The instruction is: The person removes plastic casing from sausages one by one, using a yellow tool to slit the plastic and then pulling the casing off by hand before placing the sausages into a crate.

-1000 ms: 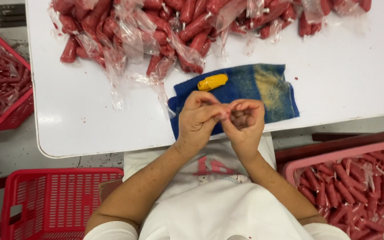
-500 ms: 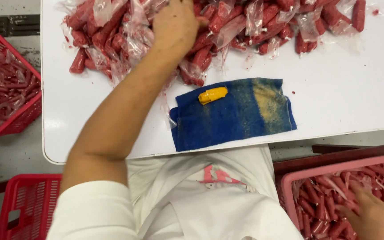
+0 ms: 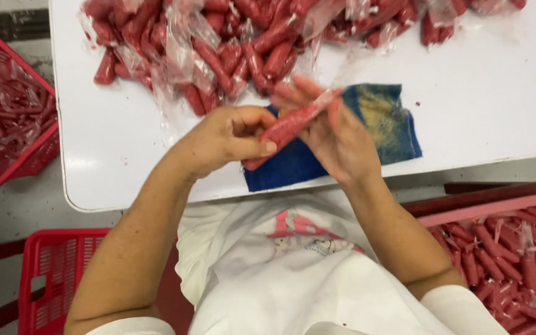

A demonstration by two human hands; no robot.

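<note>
The left hand [image 3: 224, 139] and the right hand [image 3: 336, 133] both held one red wrapped sausage [image 3: 290, 124] tightly, above a blue cloth [image 3: 386, 124] on the white table [image 3: 485, 105].

Sausage [image 3: 290, 124] in the grip wears glossy clear plastic film; beneath it, matt blue cloth [image 3: 379, 118]; smooth white tabletop [image 3: 497, 93] beyond.

white table [image 3: 485, 105] bears wrapped red sausages [image 3: 218, 43] and blue cloth [image 3: 392, 124]

Bright even overhead light, glare on white table [image 3: 479, 111], slight motion blur
</note>
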